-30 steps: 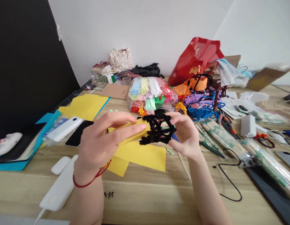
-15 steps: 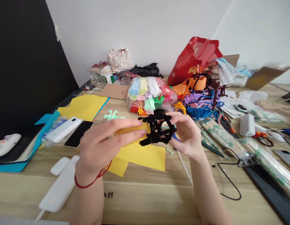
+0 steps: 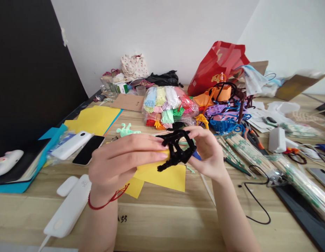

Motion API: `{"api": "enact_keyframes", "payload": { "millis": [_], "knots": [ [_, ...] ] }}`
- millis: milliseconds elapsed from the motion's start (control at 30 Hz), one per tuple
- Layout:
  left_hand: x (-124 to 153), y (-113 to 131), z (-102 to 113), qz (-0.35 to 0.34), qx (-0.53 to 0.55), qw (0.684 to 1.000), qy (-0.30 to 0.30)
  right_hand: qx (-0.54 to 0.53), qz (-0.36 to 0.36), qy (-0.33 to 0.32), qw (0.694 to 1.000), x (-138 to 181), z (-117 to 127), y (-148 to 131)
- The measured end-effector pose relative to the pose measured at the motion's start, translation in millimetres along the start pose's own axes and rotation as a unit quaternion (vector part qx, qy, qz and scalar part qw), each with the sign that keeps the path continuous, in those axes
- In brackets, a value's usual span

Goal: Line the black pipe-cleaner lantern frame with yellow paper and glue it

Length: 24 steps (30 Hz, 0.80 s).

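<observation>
A small open frame of black pipe cleaners [image 3: 176, 161] is held up over the table. My right hand [image 3: 209, 152] pinches its right end between thumb and fingers. A yellow paper piece [image 3: 167, 152] lies in the closed fingers of my left hand [image 3: 120, 157], its edge against the frame's left side. Those fingers hide most of the paper, and I cannot tell whether it is inside the frame or only touching it. Yellow paper sheets [image 3: 162, 178] rest on the table below. Just behind my left hand is a mint-green pipe-cleaner figure [image 3: 127, 130].
A clear bag of coloured pipe cleaners [image 3: 167, 105] stands behind the hands. At right are pliers [image 3: 253, 138], packs of sticks [image 3: 250, 152] and a black cord [image 3: 259, 210]. On the left lie a black phone [image 3: 89, 149] and a white corded device [image 3: 65, 213].
The black frame has tilted, its left end now lower. My left hand has shifted slightly right with the yellow paper, closer against the frame. My right hand moved slightly left.
</observation>
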<state>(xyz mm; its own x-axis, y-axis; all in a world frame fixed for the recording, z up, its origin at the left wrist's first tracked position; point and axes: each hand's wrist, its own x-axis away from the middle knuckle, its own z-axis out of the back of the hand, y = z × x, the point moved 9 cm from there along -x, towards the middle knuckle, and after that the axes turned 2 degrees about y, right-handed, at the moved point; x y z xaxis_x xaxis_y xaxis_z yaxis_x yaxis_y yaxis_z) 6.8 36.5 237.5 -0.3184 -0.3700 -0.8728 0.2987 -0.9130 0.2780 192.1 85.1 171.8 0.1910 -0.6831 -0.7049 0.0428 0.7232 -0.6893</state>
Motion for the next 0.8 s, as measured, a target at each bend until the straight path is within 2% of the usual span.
{"api": "enact_keyframes", "payload": {
  "millis": [67, 200, 300, 400, 500, 600, 733, 800],
  "knots": [
    [2, -1, -3, 0.004, -0.004, 1.0, -0.007, -0.002, 0.0, 0.004, 1.0, 0, 1, 1],
    [5, 1, 3, -0.007, -0.086, 0.995, 0.049, 0.006, 0.005, -0.022, 1.0, 2, -4, 2],
    [4, 0, 1, -0.006, -0.121, 0.991, 0.051, 0.025, 0.004, -0.034, 0.999, 3, -6, 4],
    [-1, -8, 1, 0.035, -0.111, 0.992, 0.04, 0.031, 0.0, -0.035, 0.999, 3, -6, 5],
    [-3, -13, 5, 0.067, -0.112, 0.99, 0.055, 0.036, 0.007, -0.033, 0.999, 2, -5, 3],
    [-1, -11, 6, 0.051, -0.119, 0.989, 0.07, 0.046, 0.007, -0.035, 0.998, 3, -6, 1],
    [3, -3, 3, -0.009, -0.118, 0.989, 0.089, 0.059, 0.009, -0.052, 0.997, 6, -12, -2],
    [3, -3, 3, -0.006, -0.123, 0.988, 0.095, 0.061, 0.007, -0.051, 0.997, 6, -12, -2]
  ]
}}
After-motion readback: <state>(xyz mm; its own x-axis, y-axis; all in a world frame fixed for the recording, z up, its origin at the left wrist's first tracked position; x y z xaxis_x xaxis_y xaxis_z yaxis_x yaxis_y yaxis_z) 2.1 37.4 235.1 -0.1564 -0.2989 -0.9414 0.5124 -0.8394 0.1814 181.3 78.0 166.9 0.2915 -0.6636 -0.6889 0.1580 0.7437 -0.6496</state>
